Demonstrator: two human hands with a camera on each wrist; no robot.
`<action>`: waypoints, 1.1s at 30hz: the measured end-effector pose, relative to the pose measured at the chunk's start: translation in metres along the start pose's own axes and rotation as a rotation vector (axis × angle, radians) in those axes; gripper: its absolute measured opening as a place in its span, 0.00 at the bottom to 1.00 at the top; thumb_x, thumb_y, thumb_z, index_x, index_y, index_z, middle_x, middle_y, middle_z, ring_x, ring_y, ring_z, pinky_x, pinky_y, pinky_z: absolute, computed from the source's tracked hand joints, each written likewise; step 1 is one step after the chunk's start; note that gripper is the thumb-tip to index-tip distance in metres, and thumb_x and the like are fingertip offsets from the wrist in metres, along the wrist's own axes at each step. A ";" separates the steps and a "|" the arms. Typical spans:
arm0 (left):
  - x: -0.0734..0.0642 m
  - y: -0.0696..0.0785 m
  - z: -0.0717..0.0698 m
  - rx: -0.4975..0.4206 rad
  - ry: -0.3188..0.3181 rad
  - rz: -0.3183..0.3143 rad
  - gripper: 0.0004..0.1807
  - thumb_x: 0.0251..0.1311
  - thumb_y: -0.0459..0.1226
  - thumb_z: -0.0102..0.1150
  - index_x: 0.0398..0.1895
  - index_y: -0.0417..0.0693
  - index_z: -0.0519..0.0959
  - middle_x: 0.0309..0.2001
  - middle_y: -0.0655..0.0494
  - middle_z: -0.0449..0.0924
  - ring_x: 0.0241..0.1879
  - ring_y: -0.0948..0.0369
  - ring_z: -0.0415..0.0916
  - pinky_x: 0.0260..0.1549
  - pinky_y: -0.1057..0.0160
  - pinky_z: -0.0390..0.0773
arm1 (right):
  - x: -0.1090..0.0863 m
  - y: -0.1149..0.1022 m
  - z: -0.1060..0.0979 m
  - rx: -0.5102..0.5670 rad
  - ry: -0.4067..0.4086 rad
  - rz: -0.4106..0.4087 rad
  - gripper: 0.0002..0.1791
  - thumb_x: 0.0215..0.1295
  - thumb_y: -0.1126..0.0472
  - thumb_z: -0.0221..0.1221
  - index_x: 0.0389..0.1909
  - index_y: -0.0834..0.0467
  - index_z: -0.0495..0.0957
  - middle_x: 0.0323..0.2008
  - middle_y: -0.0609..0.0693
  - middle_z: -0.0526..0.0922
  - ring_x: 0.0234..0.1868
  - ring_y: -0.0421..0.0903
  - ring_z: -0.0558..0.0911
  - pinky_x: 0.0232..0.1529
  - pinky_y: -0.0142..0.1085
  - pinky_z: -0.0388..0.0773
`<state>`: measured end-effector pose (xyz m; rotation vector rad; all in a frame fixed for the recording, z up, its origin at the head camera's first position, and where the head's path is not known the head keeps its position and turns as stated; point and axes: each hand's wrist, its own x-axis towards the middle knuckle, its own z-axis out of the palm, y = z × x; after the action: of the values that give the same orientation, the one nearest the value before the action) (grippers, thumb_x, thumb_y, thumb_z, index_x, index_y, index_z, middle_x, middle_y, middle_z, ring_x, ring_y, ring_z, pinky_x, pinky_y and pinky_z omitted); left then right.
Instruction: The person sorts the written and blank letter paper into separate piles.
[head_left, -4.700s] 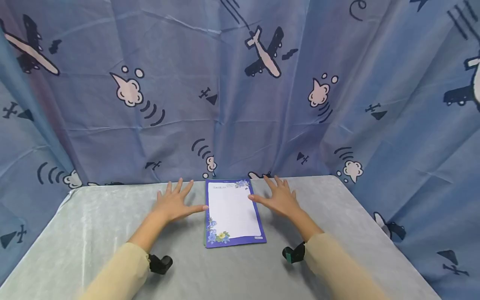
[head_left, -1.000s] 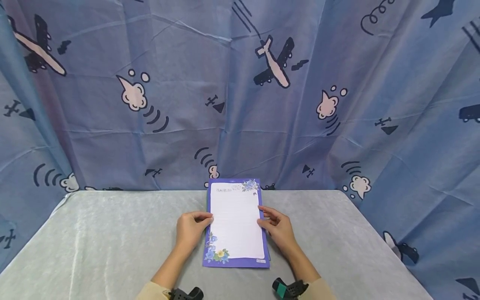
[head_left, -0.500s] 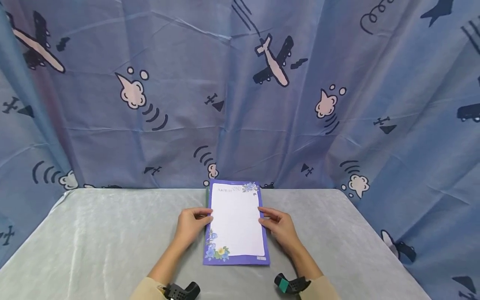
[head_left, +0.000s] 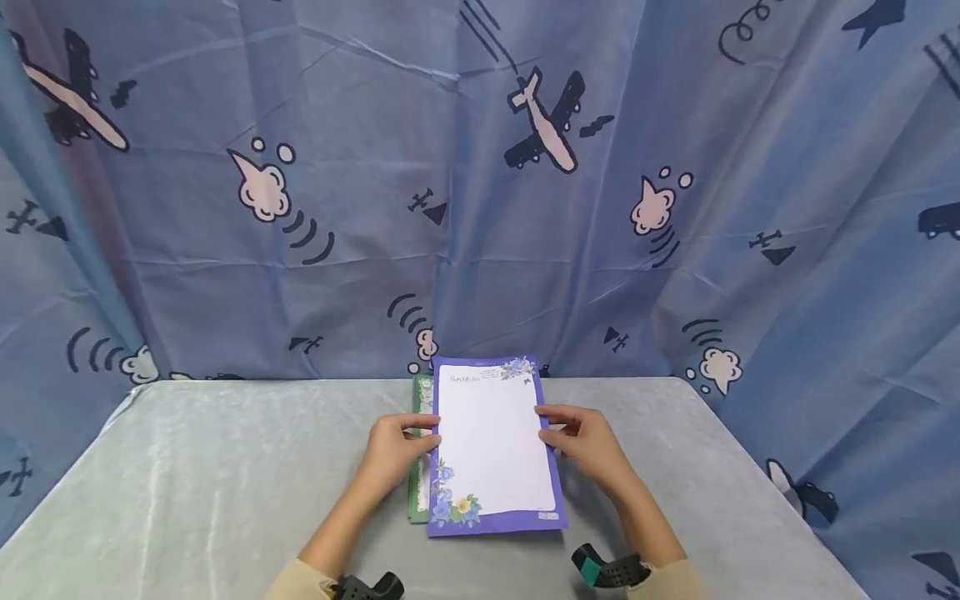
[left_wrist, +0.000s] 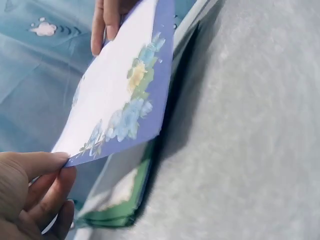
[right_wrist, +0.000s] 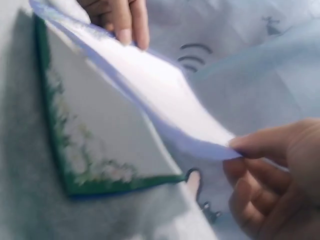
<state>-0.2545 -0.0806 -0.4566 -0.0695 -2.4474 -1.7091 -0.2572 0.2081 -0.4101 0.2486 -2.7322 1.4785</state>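
A purple-bordered sheet of writing paper (head_left: 495, 454), with blue and yellow flowers at its corners, is held raised in both hands. At its left edge the left hand (head_left: 392, 454) pinches it between thumb and fingers; the right hand (head_left: 588, 442) pinches the right edge. Beneath lies a stack of green-bordered paper (head_left: 418, 500), whose left strip shows in the head view. The right wrist view shows more of the green-bordered paper (right_wrist: 100, 125), with the purple sheet (right_wrist: 165, 90) apart above it and bowed. In the left wrist view a gap separates the purple sheet (left_wrist: 110, 95) from the stack.
A grey cloth-covered table (head_left: 247, 467) spreads around the paper. Behind its back edge hangs a blue curtain (head_left: 337, 208) with airplane prints. Each wrist bears a black camera mount, the left mount (head_left: 367, 587) and the right mount (head_left: 611, 569).
Earlier the hands were spread beside the paper. They came to pinch the purple sheet's edges, and in the last half second moved it rightward, uncovering the left side of the green-bordered stack.
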 end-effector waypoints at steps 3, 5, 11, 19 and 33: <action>0.000 0.006 -0.001 0.004 -0.016 0.023 0.13 0.56 0.30 0.71 0.45 0.43 0.89 0.44 0.47 0.89 0.28 0.64 0.79 0.26 0.69 0.78 | -0.003 -0.007 -0.006 0.000 0.009 0.013 0.21 0.65 0.65 0.65 0.60 0.60 0.81 0.52 0.62 0.84 0.33 0.49 0.79 0.30 0.36 0.80; 0.001 0.013 0.001 0.007 -0.018 0.040 0.13 0.55 0.30 0.71 0.45 0.44 0.89 0.44 0.47 0.89 0.28 0.64 0.79 0.25 0.69 0.77 | -0.005 -0.011 -0.011 -0.002 0.019 0.017 0.22 0.65 0.65 0.64 0.60 0.60 0.81 0.52 0.62 0.84 0.34 0.51 0.80 0.30 0.35 0.80; 0.004 0.034 0.001 0.035 -0.013 0.060 0.13 0.55 0.31 0.72 0.45 0.45 0.89 0.43 0.49 0.89 0.28 0.64 0.78 0.25 0.68 0.77 | -0.007 -0.019 -0.018 -0.017 0.041 0.015 0.22 0.66 0.65 0.64 0.61 0.60 0.80 0.53 0.64 0.84 0.34 0.52 0.80 0.29 0.32 0.79; 0.009 0.066 0.010 0.065 -0.040 0.133 0.14 0.58 0.32 0.70 0.48 0.45 0.88 0.46 0.48 0.89 0.31 0.63 0.80 0.32 0.65 0.80 | -0.010 -0.033 -0.025 -0.021 0.064 0.055 0.23 0.69 0.62 0.62 0.64 0.59 0.78 0.59 0.65 0.81 0.36 0.51 0.81 0.30 0.33 0.81; 0.015 0.106 0.047 0.027 -0.009 0.166 0.14 0.61 0.32 0.66 0.50 0.48 0.88 0.46 0.51 0.89 0.32 0.61 0.81 0.26 0.66 0.74 | -0.018 -0.039 -0.058 -0.080 0.197 0.091 0.24 0.73 0.60 0.56 0.69 0.58 0.74 0.64 0.64 0.77 0.40 0.51 0.80 0.35 0.28 0.80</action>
<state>-0.2602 -0.0005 -0.3722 -0.2697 -2.3956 -1.6087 -0.2364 0.2378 -0.3482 -0.0235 -2.6678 1.3296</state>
